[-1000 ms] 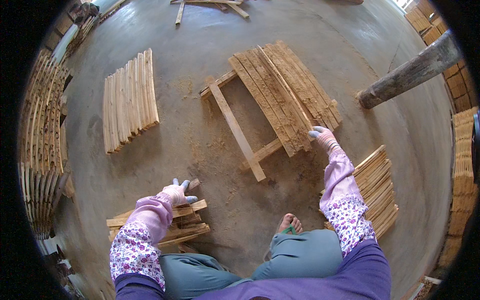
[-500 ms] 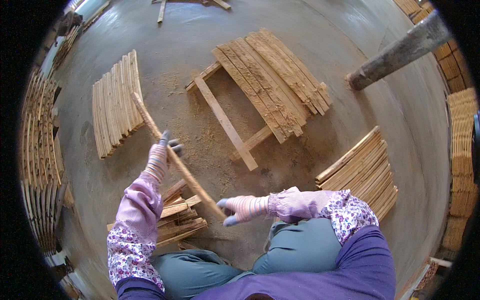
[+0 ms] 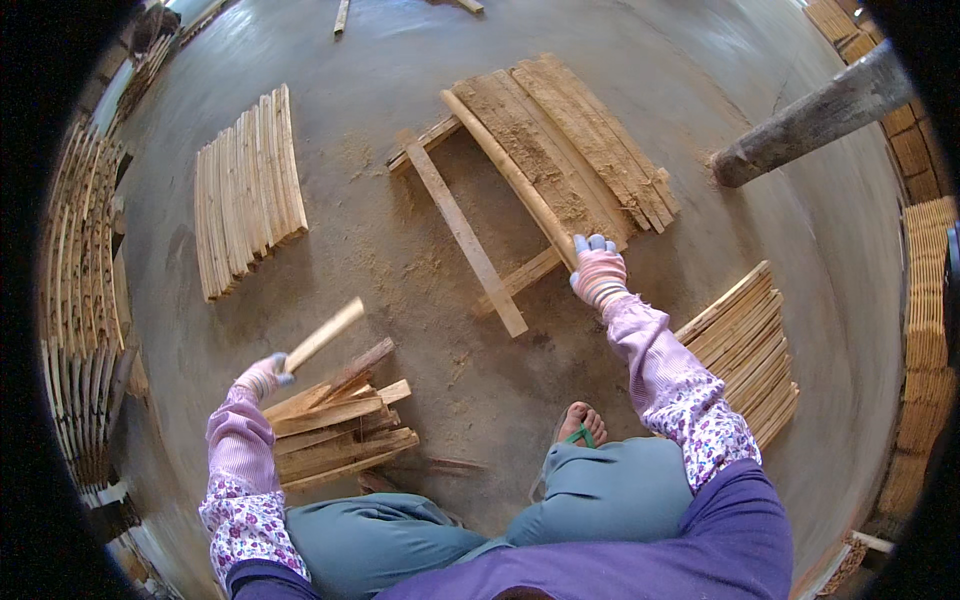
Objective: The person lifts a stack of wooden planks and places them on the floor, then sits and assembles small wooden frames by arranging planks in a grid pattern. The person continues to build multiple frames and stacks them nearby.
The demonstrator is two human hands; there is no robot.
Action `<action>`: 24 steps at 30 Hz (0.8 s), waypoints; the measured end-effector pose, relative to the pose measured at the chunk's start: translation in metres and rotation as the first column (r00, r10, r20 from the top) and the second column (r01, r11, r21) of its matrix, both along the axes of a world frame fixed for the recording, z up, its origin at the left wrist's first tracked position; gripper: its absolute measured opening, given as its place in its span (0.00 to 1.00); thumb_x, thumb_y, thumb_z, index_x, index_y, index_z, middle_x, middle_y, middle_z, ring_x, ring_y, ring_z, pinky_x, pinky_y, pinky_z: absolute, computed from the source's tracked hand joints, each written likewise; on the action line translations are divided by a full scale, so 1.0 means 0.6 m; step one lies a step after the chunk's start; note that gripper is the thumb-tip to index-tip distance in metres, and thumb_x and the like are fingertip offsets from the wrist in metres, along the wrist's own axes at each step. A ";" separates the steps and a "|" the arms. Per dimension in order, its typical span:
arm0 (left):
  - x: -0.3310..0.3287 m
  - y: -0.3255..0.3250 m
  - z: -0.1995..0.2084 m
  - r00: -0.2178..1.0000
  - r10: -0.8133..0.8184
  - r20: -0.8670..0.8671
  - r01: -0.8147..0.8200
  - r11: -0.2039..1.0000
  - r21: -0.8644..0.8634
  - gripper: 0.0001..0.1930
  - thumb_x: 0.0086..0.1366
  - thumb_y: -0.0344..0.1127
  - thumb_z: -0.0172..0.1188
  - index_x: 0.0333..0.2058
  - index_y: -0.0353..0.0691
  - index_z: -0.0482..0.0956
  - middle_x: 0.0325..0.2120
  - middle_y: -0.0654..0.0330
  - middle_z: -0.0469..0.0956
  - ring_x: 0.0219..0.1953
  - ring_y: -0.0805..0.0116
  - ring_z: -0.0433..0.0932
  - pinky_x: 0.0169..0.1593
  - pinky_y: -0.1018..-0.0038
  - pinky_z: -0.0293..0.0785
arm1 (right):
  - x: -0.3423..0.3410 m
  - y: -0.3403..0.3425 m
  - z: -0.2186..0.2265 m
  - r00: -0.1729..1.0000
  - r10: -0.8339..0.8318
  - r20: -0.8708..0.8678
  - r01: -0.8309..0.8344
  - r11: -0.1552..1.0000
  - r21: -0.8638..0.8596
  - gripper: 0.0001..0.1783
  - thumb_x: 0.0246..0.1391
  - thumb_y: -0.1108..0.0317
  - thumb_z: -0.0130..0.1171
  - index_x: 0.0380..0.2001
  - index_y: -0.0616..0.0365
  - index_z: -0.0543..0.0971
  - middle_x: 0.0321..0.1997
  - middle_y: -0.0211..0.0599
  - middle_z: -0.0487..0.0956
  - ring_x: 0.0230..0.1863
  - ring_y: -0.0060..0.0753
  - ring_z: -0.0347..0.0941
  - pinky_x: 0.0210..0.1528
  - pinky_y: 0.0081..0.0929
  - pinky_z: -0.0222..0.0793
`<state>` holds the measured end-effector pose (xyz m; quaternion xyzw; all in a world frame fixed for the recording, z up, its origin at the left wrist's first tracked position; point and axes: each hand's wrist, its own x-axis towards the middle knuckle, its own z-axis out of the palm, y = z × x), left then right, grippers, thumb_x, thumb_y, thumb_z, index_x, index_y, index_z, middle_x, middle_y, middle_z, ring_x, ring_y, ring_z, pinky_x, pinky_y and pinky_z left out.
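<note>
gloved left hand [image 3: 262,377] gripping a short wooden piece [image 3: 322,336] above a scrap pile [image 3: 335,430], gloved right hand [image 3: 597,270] holding a long slat [image 3: 508,177] on a plank platform [image 3: 580,150], concrete floor [image 3: 400,250]

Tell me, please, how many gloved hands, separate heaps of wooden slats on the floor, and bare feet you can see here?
Gloved hands: 2, the left hand holding a short stick, the right hand on a long slat.
Slat heaps on the floor: 4.
Bare feet in a sandal: 1.
Total: 7.
</note>
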<state>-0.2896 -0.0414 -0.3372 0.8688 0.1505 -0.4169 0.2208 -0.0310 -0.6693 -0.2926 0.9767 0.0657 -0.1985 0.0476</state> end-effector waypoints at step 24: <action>0.135 -0.244 0.086 0.964 -0.159 -0.214 0.180 0.980 0.083 0.37 0.66 0.52 0.63 0.70 0.48 0.62 0.66 0.50 0.68 0.68 0.50 0.66 0.69 0.60 0.63 | -0.028 -0.026 -0.001 0.583 0.181 -0.792 0.796 0.069 0.601 0.36 0.46 0.73 0.66 0.63 0.59 0.71 0.49 0.35 0.81 0.46 0.31 0.80 0.49 0.34 0.78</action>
